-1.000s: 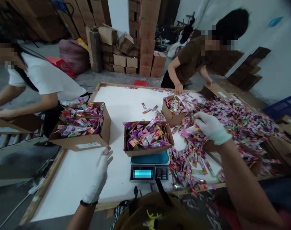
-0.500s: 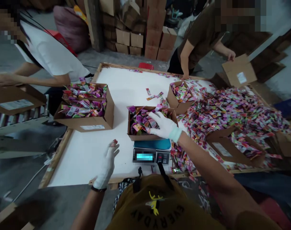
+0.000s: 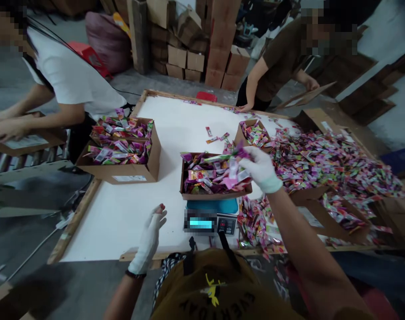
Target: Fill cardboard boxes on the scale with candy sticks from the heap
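Note:
A cardboard box (image 3: 215, 196) full of small wrapped packets stands on a digital scale (image 3: 227, 225) with a lit display. My right hand (image 3: 261, 169), in a white glove, is over the box's right end, its fingers closed on several packets (image 3: 237, 153) in purple, pink and green wrappers. More packets (image 3: 200, 175) fill the box below. My left hand (image 3: 148, 240), gloved with bare fingertips showing, hovers above the white table (image 3: 115, 231) left of the scale. Its fingers are apart and hold nothing.
Two filled boxes (image 3: 132, 173) stand at the left of the table. A large heap of packets (image 3: 325, 155) covers the right side, with a small box (image 3: 254, 133) and a tilted box (image 3: 322, 213) beside it. One co-worker (image 3: 65, 75) is at a roller conveyor (image 3: 52, 149); another (image 3: 278, 58) holds cardboard.
My right hand has lifted from the box's contents and moved right, now with packets in its fingers. My left hand has barely moved. The right co-worker's cardboard has tilted flatter.

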Demonstrator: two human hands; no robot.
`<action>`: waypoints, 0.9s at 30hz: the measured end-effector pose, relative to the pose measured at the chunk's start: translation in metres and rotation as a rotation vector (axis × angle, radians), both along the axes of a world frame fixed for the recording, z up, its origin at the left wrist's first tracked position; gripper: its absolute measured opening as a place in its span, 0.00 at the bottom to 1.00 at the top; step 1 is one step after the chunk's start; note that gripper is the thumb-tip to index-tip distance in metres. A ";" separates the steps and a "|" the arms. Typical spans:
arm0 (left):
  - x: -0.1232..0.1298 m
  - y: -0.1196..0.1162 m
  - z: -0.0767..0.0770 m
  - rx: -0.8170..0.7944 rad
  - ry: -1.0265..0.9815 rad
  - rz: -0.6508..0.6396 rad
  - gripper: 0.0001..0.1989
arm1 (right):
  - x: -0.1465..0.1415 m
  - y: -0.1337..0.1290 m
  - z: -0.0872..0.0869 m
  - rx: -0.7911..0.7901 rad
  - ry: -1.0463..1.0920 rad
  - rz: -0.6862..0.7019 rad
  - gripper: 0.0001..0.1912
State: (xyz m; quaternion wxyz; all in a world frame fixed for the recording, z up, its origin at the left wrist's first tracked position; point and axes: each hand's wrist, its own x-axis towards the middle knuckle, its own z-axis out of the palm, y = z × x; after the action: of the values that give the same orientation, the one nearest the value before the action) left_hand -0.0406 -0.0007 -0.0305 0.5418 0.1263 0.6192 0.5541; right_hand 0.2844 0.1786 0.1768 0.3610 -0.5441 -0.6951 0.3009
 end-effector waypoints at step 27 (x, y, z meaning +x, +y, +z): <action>0.023 0.017 0.014 -0.015 0.068 -0.093 0.33 | 0.103 -0.057 0.059 0.084 -0.434 -0.193 0.26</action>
State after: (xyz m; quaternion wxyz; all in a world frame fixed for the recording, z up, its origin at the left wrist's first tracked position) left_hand -0.0178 0.0160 -0.0165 0.5466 0.1696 0.6347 0.5192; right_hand 0.3870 0.1218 0.2359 0.2527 -0.6444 -0.7130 0.1119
